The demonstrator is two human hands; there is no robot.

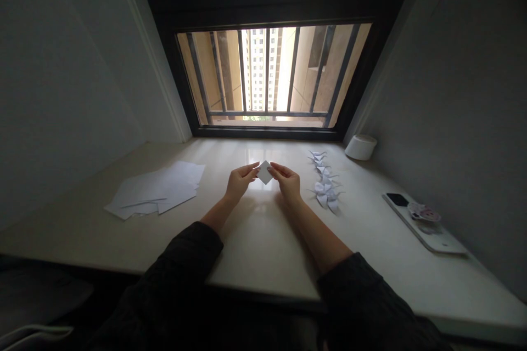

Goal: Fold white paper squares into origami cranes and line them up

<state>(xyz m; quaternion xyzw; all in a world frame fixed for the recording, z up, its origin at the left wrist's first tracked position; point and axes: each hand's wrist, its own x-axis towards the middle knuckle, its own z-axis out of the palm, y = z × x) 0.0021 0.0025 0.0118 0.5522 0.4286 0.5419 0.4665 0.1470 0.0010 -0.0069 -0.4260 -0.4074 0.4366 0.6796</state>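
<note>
Between my two hands is a small folded piece of white paper [265, 173], held up as a diamond with one corner pointing down. My left hand [240, 180] pinches its left corner between thumb and fingers. On the opposite corner, my right hand [287, 180] has the same kind of pinch. Both hands are over the middle of the white sill. To the right of my right hand stands a row of several folded paper cranes [325, 189], close together. Loose sheets of white paper [177, 184] lie overlapping to the left of my left hand.
The white sill [255, 252] runs up to a dark-framed window [263, 132] with bars outside. A white cup-like object [361, 147] sits at the back right corner. Along the right wall lies a phone [442, 238] with a round decorated grip. Walls rise on both sides.
</note>
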